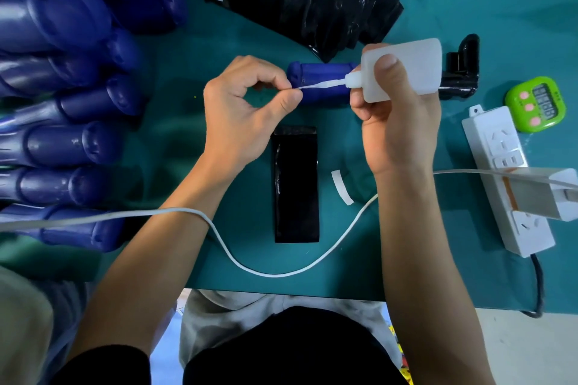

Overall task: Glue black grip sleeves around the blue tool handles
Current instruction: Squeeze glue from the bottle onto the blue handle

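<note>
Teal counter [438,25]: your right hand [397,122] grips the white plastic glue bottle [416,66], left hand [244,112] pinches its nozzle [322,84]; next, probably glue the blue plastic handle [322,70].

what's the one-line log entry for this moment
phase: glue prep | right hand: holds glue bottle | left hand: pinches nozzle tip | blue handle: lying behind hands | black sleeve: flat on mat, untouched

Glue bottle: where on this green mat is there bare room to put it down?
Bare mat lies between the black sleeve pile and the green timer, and between the blue handles and the left hand. Crowded: far left, and by the power strip.
</note>
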The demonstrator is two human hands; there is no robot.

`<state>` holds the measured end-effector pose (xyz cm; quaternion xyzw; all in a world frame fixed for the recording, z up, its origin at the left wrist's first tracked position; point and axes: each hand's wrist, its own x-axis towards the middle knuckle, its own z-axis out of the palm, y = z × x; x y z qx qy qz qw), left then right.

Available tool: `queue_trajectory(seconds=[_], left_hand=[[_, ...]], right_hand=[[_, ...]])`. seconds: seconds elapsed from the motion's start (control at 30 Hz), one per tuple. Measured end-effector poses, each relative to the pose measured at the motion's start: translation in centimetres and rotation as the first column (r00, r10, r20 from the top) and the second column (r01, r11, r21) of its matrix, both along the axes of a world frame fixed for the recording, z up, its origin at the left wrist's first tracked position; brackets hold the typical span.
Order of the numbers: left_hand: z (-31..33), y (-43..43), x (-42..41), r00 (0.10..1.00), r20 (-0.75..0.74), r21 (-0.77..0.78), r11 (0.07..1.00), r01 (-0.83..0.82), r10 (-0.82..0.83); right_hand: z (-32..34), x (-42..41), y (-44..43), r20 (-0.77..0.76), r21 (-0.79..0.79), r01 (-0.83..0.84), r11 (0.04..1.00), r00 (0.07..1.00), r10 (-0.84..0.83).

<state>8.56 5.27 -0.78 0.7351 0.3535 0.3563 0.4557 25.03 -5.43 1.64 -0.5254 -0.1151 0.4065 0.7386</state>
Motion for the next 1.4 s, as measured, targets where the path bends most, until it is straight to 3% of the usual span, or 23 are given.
queue_trajectory(seconds=[0.17, 0.33, 0.53, 0.87, 1.4], left_hand=[[-0.4, 0.6, 0.1, 0.974, -0.04, -0.13, 0.968, 0.215, -0.222], [0.2, 1.1, 0.2, 0.934, 0.063, -0.276, 0.893, 0.355, -0.352], [0.6, 1.0, 0.3, 0.895, 0.264, -0.432, 0.785, 0.443, -0.359], [2.3, 0.5, 0.4, 0.864, 0.402, -0.582, 0.643, 0.497, -0.303], [2.0, 0.5, 0.4, 0.903, 0.375, -0.54, 0.742, 0.396, -0.208]], right_hand=[[0.0, 0.1, -0.1, 0.013, -0.039, 0.019, 0.999, 1.0, -0.019], [-0.2, 0.1, 0.1, -0.053, -0.057, 0.033, 0.998, 0.998, -0.036], [-0.3, -0.2, 0.5, -0.161, -0.07, 0.065, 0.995, 0.984, -0.076], [0.3, -0.4, 0.7, -0.29, -0.079, 0.139, 0.987, 0.944, -0.156], [0.4, -1.1, 0.9, -0.269, -0.038, 0.139, 0.99, 0.952, -0.144]])
